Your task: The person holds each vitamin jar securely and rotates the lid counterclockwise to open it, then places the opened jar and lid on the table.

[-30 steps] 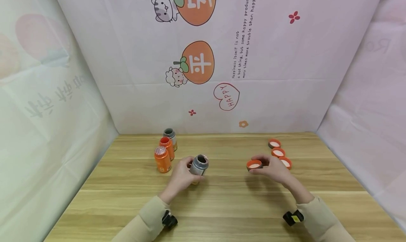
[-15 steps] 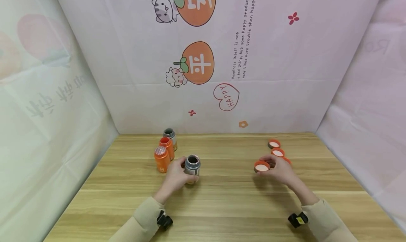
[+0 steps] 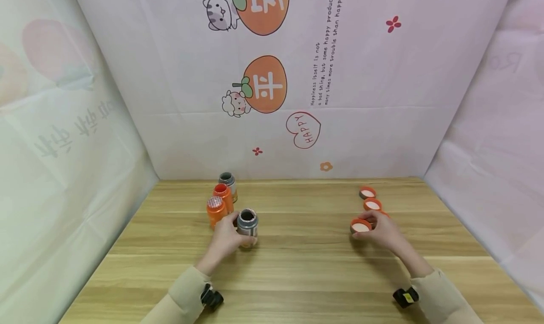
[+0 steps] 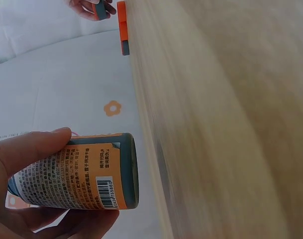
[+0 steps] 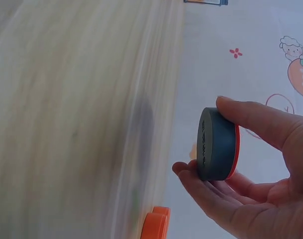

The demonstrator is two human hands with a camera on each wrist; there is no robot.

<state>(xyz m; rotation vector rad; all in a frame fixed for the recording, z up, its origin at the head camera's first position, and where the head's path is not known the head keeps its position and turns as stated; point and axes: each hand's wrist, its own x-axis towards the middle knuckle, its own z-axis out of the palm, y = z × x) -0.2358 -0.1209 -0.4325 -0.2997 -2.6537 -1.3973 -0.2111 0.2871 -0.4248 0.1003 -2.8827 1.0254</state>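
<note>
My left hand (image 3: 225,238) grips a grey, open-mouthed bottle (image 3: 247,225) from its left side. In the left wrist view the bottle's orange label (image 4: 106,172) with a barcode faces the camera, and its base is clear of the tabletop. On the right, my right hand (image 3: 383,233) pinches a screw cap (image 3: 360,226) between thumb and fingers, its white-lined inside facing up. The right wrist view shows the cap's dark grey outside (image 5: 218,144) with a red-orange rim, held above the table.
Left of the held bottle stand a foil-topped orange bottle (image 3: 215,211), an open orange bottle (image 3: 223,195) and an open grey bottle (image 3: 228,184). Behind my right hand lie upturned caps (image 3: 372,204), one mostly hidden. A printed white cloth wall (image 3: 365,140) closes the wooden table's far edge.
My left hand has moved left with the bottle, which now stands more upright, closer to the other bottles. My right hand has moved right with the cap, toward the other caps.
</note>
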